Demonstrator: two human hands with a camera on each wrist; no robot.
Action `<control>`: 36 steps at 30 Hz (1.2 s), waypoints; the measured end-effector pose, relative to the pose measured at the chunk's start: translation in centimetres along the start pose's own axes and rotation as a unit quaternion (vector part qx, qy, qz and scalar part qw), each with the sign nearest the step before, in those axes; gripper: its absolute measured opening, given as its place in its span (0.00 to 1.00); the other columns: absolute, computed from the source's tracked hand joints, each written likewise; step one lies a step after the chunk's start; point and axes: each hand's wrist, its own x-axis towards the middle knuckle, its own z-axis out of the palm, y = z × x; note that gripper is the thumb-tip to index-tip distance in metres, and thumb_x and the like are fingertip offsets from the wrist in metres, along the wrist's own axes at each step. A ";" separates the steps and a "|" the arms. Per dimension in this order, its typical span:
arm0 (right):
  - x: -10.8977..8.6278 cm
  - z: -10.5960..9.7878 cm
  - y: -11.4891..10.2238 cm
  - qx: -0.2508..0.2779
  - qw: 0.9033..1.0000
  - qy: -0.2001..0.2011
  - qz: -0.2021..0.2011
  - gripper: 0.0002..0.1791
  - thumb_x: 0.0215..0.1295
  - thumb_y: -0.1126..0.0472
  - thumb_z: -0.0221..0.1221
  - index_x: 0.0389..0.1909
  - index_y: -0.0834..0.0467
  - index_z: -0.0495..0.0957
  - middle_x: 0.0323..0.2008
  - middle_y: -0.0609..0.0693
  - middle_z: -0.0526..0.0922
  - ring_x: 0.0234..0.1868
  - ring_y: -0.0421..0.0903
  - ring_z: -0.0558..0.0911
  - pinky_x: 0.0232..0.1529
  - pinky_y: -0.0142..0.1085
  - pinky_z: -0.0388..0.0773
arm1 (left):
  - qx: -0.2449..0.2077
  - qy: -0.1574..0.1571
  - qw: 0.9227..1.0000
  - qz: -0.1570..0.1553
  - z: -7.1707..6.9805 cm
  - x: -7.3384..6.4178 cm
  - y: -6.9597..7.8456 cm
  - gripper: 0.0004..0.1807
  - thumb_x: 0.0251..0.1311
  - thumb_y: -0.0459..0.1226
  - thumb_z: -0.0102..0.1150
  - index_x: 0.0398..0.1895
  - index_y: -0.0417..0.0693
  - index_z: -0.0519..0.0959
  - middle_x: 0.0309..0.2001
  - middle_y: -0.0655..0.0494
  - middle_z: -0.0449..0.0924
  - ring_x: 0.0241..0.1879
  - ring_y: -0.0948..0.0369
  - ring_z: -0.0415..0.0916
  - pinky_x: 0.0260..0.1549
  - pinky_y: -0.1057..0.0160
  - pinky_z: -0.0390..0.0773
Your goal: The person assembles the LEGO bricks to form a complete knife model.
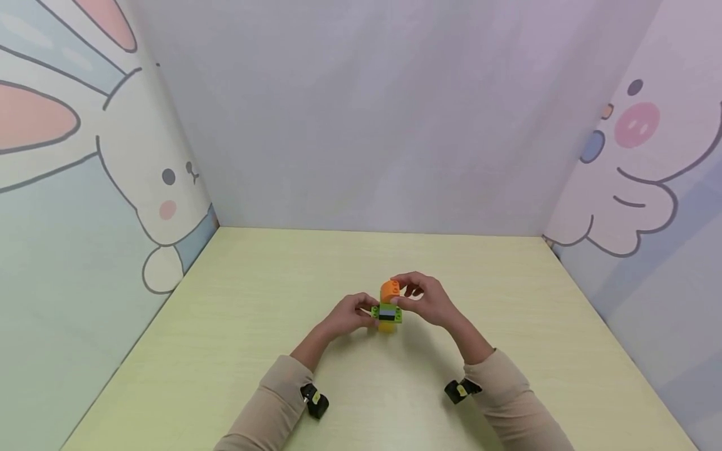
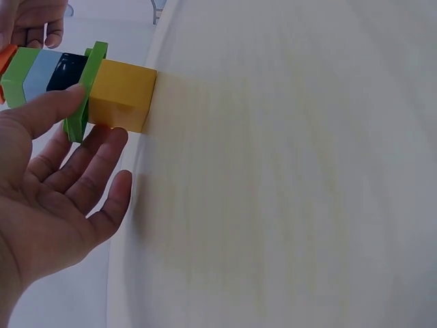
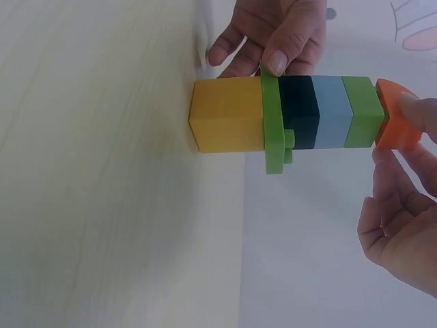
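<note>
A tower of toy building bricks stands on the table between both hands. Its bottom is a yellow brick [image 3: 229, 115], with a long green plate [image 3: 274, 123] across it. Above come a black brick [image 3: 298, 111], a grey-blue brick [image 3: 332, 111] and a green brick [image 3: 363, 111]. My left hand [image 1: 350, 315] holds one end of the green plate, thumb on one side and fingers on the other. My right hand [image 1: 430, 302] pinches an orange brick [image 1: 389, 290] with a curved side. In the right wrist view the orange brick sits slightly tilted at the green brick's top.
The pale wooden table [image 1: 271, 269] extends around the tower on every side. A plain curtain-like wall [image 1: 361, 125] rises behind it, and cartoon-printed panels [image 1: 146, 156] flank both sides. Black cameras [image 1: 316, 402] are strapped at the cuffs of both beige sleeves.
</note>
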 end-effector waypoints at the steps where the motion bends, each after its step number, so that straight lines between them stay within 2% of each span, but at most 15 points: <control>1: 0.0 -0.1 -0.6 -0.001 1.000 0.001 -0.002 0.19 0.54 0.70 0.65 0.47 0.69 0.76 0.39 0.57 0.79 0.33 0.52 0.73 0.36 0.49 0.71 | 0.001 0.000 1.000 0.002 0.0 0.0 0.0 0.16 0.51 0.29 0.66 0.45 0.44 0.78 0.41 0.56 0.79 0.41 0.59 0.77 0.41 0.59 0.76; 5: 0.0 -0.4 -2.2 -0.009 1.000 -0.002 -0.008 0.18 0.55 0.71 0.64 0.47 0.71 0.75 0.38 0.59 0.79 0.32 0.53 0.73 0.36 0.49 0.72 | 0.008 0.002 1.000 0.007 0.0 0.1 0.1 0.16 0.52 0.29 0.66 0.45 0.44 0.78 0.41 0.56 0.79 0.40 0.59 0.77 0.42 0.59 0.75; 14: -0.1 -0.5 -2.7 -0.022 1.000 0.001 -0.008 0.18 0.53 0.72 0.64 0.46 0.70 0.76 0.37 0.59 0.79 0.31 0.54 0.73 0.33 0.44 0.70 | 0.020 0.001 1.000 0.013 0.0 0.2 0.1 0.16 0.52 0.30 0.66 0.45 0.43 0.77 0.42 0.55 0.79 0.40 0.59 0.77 0.40 0.59 0.75; 18: 0.0 -0.1 -0.8 -0.018 1.000 0.003 -0.004 0.19 0.54 0.71 0.65 0.47 0.70 0.76 0.38 0.58 0.79 0.31 0.53 0.72 0.34 0.47 0.71 | 0.015 0.001 1.000 0.009 0.1 0.1 0.0 0.16 0.51 0.30 0.66 0.45 0.43 0.77 0.41 0.55 0.79 0.38 0.59 0.77 0.39 0.60 0.76; 22: 0.1 0.3 1.7 -0.021 1.000 0.011 0.006 0.20 0.53 0.66 0.67 0.48 0.66 0.77 0.38 0.54 0.80 0.31 0.50 0.72 0.32 0.42 0.71 | 0.012 -0.003 1.000 0.012 0.0 0.0 0.1 0.17 0.51 0.30 0.67 0.45 0.42 0.77 0.40 0.55 0.79 0.37 0.59 0.78 0.39 0.60 0.76; 25: 0.2 0.2 1.8 -0.027 1.000 0.010 0.002 0.19 0.53 0.65 0.67 0.47 0.64 0.78 0.38 0.50 0.79 0.30 0.47 0.71 0.30 0.37 0.69 | 0.014 -0.003 1.000 0.016 -0.1 0.0 0.1 0.17 0.51 0.30 0.67 0.45 0.42 0.77 0.41 0.54 0.79 0.37 0.59 0.78 0.39 0.60 0.76; 31: 0.4 -0.1 1.4 -0.034 0.999 -0.004 -0.030 0.18 0.54 0.64 0.67 0.46 0.62 0.78 0.35 0.49 0.78 0.28 0.47 0.70 0.28 0.35 0.67 | 0.019 0.001 1.000 0.015 -0.2 0.0 0.3 0.17 0.51 0.29 0.66 0.45 0.41 0.77 0.42 0.53 0.79 0.38 0.57 0.77 0.40 0.60 0.76; 36: 0.3 -0.2 1.4 -0.042 0.999 -0.004 -0.034 0.17 0.53 0.64 0.67 0.45 0.60 0.79 0.32 0.49 0.77 0.27 0.50 0.69 0.27 0.35 0.64 | 0.013 -0.007 1.000 0.021 -0.1 -1.0 2.2 0.16 0.52 0.26 0.64 0.45 0.37 0.76 0.43 0.48 0.78 0.42 0.51 0.77 0.42 0.58 0.76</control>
